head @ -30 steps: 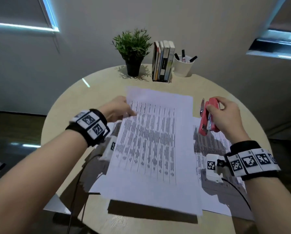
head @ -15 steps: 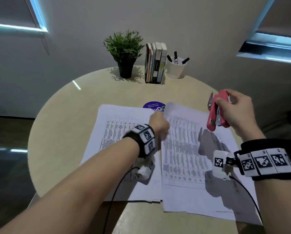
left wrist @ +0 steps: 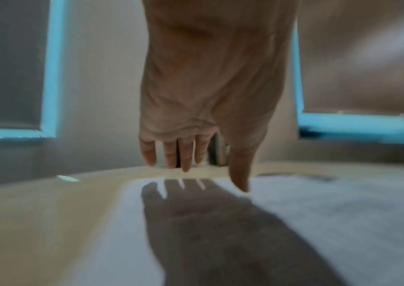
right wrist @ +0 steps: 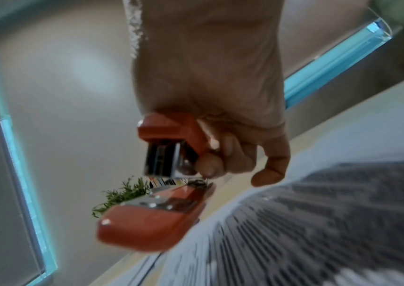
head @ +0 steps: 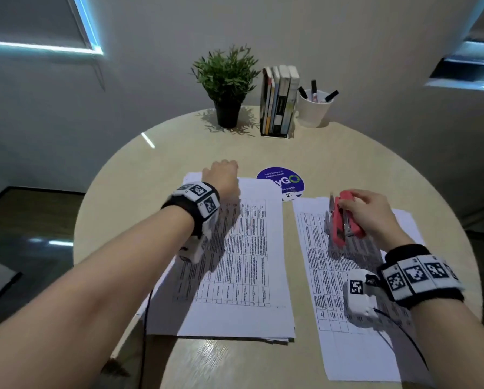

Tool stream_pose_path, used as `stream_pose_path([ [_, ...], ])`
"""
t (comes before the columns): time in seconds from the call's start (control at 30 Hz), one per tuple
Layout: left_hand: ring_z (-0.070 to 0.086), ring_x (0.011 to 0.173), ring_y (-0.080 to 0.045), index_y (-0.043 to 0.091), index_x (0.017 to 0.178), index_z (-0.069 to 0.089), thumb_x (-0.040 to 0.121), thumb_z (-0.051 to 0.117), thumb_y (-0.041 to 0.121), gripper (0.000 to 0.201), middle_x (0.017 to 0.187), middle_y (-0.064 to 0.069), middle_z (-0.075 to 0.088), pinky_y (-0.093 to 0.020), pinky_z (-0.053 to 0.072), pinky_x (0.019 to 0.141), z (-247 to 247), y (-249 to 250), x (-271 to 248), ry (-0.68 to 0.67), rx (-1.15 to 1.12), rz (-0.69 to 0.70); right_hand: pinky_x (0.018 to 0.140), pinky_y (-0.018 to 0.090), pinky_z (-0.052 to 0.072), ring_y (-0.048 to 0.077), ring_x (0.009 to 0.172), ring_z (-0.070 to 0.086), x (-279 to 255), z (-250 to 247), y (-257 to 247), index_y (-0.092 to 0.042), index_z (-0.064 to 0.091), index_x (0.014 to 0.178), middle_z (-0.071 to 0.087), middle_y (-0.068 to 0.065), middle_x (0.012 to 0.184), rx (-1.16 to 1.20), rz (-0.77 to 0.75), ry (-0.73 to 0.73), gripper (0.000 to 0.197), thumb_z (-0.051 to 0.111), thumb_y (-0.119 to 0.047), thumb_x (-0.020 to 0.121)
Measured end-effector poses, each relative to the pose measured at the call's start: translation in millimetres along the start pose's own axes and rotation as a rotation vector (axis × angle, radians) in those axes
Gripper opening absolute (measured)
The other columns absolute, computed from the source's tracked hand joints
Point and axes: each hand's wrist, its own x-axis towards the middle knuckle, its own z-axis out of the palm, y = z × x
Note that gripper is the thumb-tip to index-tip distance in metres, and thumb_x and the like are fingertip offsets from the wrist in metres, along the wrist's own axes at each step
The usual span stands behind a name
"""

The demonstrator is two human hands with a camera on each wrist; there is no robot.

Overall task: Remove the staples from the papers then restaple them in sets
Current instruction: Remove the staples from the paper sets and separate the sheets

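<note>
left hand (head: pixel 221 175): fingers straight, grip wide, holding nothing, over the far corner of the left paper pile (head: pixel 243 262) | right hand (head: pixel 373 211): grip closed around the red stapler (head: pixel 343 220), above the right paper pile (head: pixel 344 276) | both piles lie flat on the round counter (head: pixel 333 153), side by side

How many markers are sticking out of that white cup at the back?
3 in the white cup: a left marker leaning left, a middle marker upright, a right marker leaning right. More may be hidden inside.
</note>
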Motion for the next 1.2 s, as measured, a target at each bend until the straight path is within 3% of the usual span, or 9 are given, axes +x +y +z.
stream_pose_path([
  [0.07, 0.047, 0.124, -0.030, 0.012, 0.134, 0.045, 0.079, 0.073, 0.038, 0.067, 0.134, -0.009, 0.052, -0.045, 0.038, 0.102, -7.7, -39.0, -0.7, -0.066, 0.112, -0.093, 0.059, 0.029, 0.051, 0.020, 0.065, 0.062, -0.7, 9.1, 5.4, -0.007, 0.069, 0.114, 0.069, 0.012, 0.093, 0.030, 0.059, -0.064, 0.025, 0.065, -0.010, 0.089],
  [0.2, 0.053, 0.114, -0.028, 0.014, 0.120, 0.056, 0.071, 0.078, 0.051, 0.065, 0.122, -0.006, 0.057, -0.042, 0.041, 0.096, -10.8, -73.7, -0.9, -0.093, 0.111, -0.083, 0.037, 0.014, 0.040, 0.007, 0.040, 0.056, -2.4, 19.5, 4.3, -0.008, 0.069, 0.100, 0.064, 0.011, 0.074, -0.023, 0.089, -0.115, 0.012, 0.062, -0.005, 0.090],
  [0.4, 0.046, 0.116, -0.028, 0.016, 0.122, 0.057, 0.069, 0.080, 0.050, 0.067, 0.124, -0.008, 0.050, -0.043, 0.043, 0.096, -9.1, -76.8, 1.9, -0.013, 0.134, -0.008, 0.056, 0.029, 0.048, 0.026, 0.062, 0.059, 0.5, 21.3, 3.4, 0.000, 0.069, 0.099, 0.060, 0.028, 0.079, -0.039, 0.134, -0.119, 0.014, 0.060, -0.005, 0.090],
  [0.57, 0.053, 0.112, -0.028, 0.012, 0.131, 0.051, 0.069, 0.083, 0.040, 0.076, 0.125, -0.008, 0.054, -0.041, 0.047, 0.094, -7.0, -81.0, 1.6, -0.050, 0.001, 0.054, 0.034, 0.013, 0.033, 0.008, 0.030, 0.049, -1.1, 23.5, -0.1, -0.001, 0.066, 0.096, 0.053, 0.001, 0.037, -0.102, 0.121, -0.097, 0.011, 0.056, -0.003, 0.093],
  [0.73, 0.054, 0.107, -0.027, 0.011, 0.118, 0.060, 0.070, 0.084, 0.032, 0.057, 0.116, -0.009, 0.056, -0.039, 0.048, 0.090, -11.0, -82.4, -2.7, -0.037, 0.011, 0.065, 0.031, 0.011, 0.031, 0.006, 0.025, 0.044, -2.7, 24.6, 0.4, -0.005, 0.065, 0.096, 0.048, -0.002, 0.031, -0.121, 0.106, -0.085, 0.011, 0.055, -0.004, 0.093],
  [0.83, 0.057, 0.102, -0.030, 0.004, 0.106, 0.066, 0.076, 0.077, 0.012, 0.033, 0.106, -0.013, 0.064, -0.033, 0.047, 0.081, -13.2, -81.8, -7.2, -0.022, -0.044, 0.036, 0.037, 0.017, 0.035, 0.017, 0.037, 0.045, -1.5, 25.2, 1.0, -0.010, 0.066, 0.092, 0.053, 0.008, 0.043, -0.152, 0.092, -0.079, 0.010, 0.057, -0.008, 0.091],
  [0.9, 0.057, 0.083, -0.028, 0.002, 0.089, 0.069, 0.077, 0.072, 0.009, 0.015, 0.084, -0.012, 0.062, -0.029, 0.043, 0.067, -16.3, -82.6, -12.2, -0.041, -0.081, 0.023, 0.045, 0.023, 0.038, 0.022, 0.049, 0.047, -0.7, 25.7, 2.7, -0.011, 0.065, 0.086, 0.056, 0.012, 0.051, -0.150, 0.090, -0.082, 0.010, 0.057, -0.008, 0.090],
  [1.03, 0.051, 0.061, -0.015, 0.003, 0.073, 0.067, 0.077, 0.074, 0.013, 0.012, 0.065, -0.003, 0.056, -0.024, 0.038, 0.054, -28.8, -80.8, -28.9, -0.158, -0.308, 0.036, 0.057, 0.030, 0.042, 0.024, 0.050, 0.050, 3.4, 25.5, 8.5, -0.003, 0.069, 0.087, 0.053, 0.003, 0.037, -0.155, 0.092, -0.082, 0.014, 0.058, -0.010, 0.087],
  [1.2, 0.059, 0.064, -0.015, 0.007, 0.077, 0.066, 0.078, 0.076, 0.012, 0.010, 0.070, -0.001, 0.064, -0.026, 0.048, 0.060, -27.5, -71.9, -50.1, -0.389, -0.325, 0.074, 0.063, 0.039, 0.048, 0.033, 0.065, 0.061, 0.7, 25.9, 9.0, -0.008, 0.070, 0.086, 0.065, 0.038, 0.077, -0.113, 0.105, -0.093, 0.014, 0.059, -0.014, 0.081],
])
